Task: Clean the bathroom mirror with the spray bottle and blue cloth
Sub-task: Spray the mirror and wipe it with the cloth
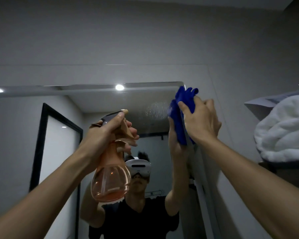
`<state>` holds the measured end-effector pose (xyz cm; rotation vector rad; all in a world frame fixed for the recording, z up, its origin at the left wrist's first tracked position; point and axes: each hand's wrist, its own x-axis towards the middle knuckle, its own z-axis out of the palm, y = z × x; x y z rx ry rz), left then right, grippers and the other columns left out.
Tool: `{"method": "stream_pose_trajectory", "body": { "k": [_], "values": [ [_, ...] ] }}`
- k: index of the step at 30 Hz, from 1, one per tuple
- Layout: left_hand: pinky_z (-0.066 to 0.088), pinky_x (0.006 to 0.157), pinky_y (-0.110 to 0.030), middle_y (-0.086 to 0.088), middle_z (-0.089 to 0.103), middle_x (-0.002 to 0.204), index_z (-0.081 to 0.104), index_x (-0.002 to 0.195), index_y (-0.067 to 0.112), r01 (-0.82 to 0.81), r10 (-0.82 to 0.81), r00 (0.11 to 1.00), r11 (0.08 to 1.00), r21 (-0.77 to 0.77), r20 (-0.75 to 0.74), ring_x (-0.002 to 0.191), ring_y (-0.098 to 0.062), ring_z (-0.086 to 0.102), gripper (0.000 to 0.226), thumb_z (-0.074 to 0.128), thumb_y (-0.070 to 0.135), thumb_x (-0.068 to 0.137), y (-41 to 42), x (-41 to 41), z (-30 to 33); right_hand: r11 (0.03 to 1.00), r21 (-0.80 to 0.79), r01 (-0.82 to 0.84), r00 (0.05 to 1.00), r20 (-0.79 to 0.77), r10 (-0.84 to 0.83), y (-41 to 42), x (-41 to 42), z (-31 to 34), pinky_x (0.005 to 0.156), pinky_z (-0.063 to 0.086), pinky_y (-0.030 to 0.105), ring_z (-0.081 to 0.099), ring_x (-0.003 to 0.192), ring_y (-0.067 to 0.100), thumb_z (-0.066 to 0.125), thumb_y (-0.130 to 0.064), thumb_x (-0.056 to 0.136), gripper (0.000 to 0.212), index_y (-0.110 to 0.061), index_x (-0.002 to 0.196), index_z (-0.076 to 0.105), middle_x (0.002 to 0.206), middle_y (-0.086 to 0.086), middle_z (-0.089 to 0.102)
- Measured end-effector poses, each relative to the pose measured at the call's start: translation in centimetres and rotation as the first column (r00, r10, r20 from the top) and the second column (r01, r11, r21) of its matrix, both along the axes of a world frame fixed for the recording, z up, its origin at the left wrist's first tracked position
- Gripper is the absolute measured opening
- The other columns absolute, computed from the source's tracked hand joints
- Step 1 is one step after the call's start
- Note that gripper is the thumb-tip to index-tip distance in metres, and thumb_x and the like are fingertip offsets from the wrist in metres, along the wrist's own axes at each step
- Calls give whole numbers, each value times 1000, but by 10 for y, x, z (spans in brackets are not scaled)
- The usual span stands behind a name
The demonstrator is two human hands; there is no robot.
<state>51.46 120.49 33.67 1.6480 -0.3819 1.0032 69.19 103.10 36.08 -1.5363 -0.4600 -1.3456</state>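
Note:
The bathroom mirror (97, 100) fills the wall ahead, its top right corner near the blue cloth. My right hand (201, 119) grips the bunched blue cloth (185, 99) and presses it against the glass at that corner. A patch of spray droplets (156, 109) sits on the glass just left of the cloth. My left hand (104, 133) holds up a clear peach spray bottle (110, 176) by its neck, fingers curled round the trigger, nozzle aimed toward the droplets. A little liquid lies in the bottle's base.
A folded white towel (283, 131) lies on a dark shelf (286, 167) at the right, close to my right forearm. The mirror reflects a person wearing a headset, a dark-framed door and ceiling lights. Grey tiled wall (145, 40) rises above the mirror.

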Motion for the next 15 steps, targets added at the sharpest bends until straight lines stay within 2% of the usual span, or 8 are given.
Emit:
{"method": "stream_pose_trajectory", "body": {
  "k": [3,6,8,11,13,15],
  "values": [
    [60,60,-34,-16,76,90,66,101,3,3,-3,1000,999,-33,11,77,-27,75,39,56,39,91,13,2,0,988,-108,110,994,-9,-112,27,-3,8,83,45,40,52,104,29,42,-60,96,47,-21,119,53,112,6,46],
    [60,59,-35,-19,75,95,65,104,1,6,-5,1000,996,-90,13,81,-29,75,42,54,40,94,34,5,-1,975,-167,147,988,78,-136,56,-10,25,88,43,41,49,111,29,39,-57,98,53,-15,130,49,125,11,46],
    [60,60,-35,-20,74,100,65,107,2,-15,17,1000,996,-86,25,84,-30,74,43,53,42,94,47,6,-5,970,-223,97,984,168,-59,72,-21,40,85,43,38,48,103,26,39,-53,99,49,-14,127,50,123,11,45],
    [60,56,-32,-18,75,98,64,109,2,18,-12,999,991,-134,46,85,-29,75,43,52,41,94,57,8,-13,916,-392,88,939,338,55,85,-32,41,79,42,32,43,91,17,44,-46,97,39,-17,123,49,110,3,40],
    [59,54,-30,-18,76,97,64,110,3,46,-37,998,986,-159,55,84,-27,75,43,51,41,95,60,8,-16,856,-487,171,886,456,83,87,-31,17,75,42,29,41,87,14,45,-45,97,44,-17,130,47,104,0,36],
    [59,54,-29,-17,76,97,64,110,3,51,-42,997,986,-156,62,82,-26,75,43,50,41,94,62,7,-17,795,-520,313,815,576,56,82,-23,-20,75,36,27,40,89,14,46,-49,97,57,-15,142,43,104,1,39]
  ]
}}
